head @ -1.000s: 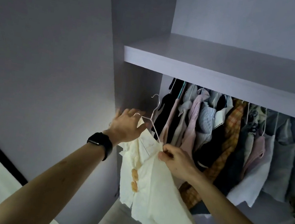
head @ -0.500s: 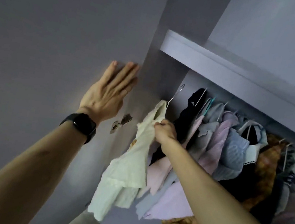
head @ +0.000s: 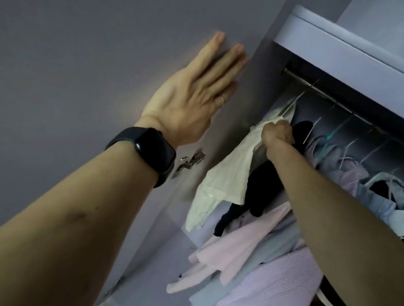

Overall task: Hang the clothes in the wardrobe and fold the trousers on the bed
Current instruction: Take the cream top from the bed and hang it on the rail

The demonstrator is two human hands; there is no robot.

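Observation:
A cream shirt (head: 223,176) hangs on a white wire hanger (head: 290,105) at the left end of the wardrobe's metal rail (head: 333,98). My right hand (head: 277,135) grips the shirt's shoulder and the hanger, raised just under the rail. The hanger's hook is at the rail; I cannot tell whether it rests on it. My left hand (head: 196,95) lies flat with straight fingers against the open wardrobe door (head: 79,57).
Several garments (head: 270,266) in pink, blue, black and plaid hang packed along the rail to the right. A shelf (head: 365,56) runs just above the rail. A metal hinge (head: 190,161) sits on the door edge.
My left hand let go of the shirt and went flat on the door. My right hand lifted the shirt and hanger up to the rail's left end as the view tilted upward.

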